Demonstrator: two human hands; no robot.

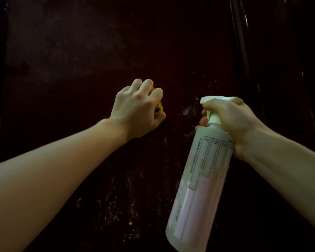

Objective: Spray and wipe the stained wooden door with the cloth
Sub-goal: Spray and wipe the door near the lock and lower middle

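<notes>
**Bottle part full, cloth on the door**

The right hand grips the neck and trigger head of a translucent spray bottle, fingers curled round it, nozzle toward the dark wooden door. The bottle hangs tilted, base toward the camera. Pale pink liquid fills roughly its lower half; above that the walls look empty. Printed scale boxes numbered 11, 12 and 13 run down its side.

The left hand is closed round a bunched yellow cloth, pressing it against the door panel just left of the nozzle. Only a scrap of cloth shows between the fingers. Pale smears and specks mark the wood below both hands.
</notes>
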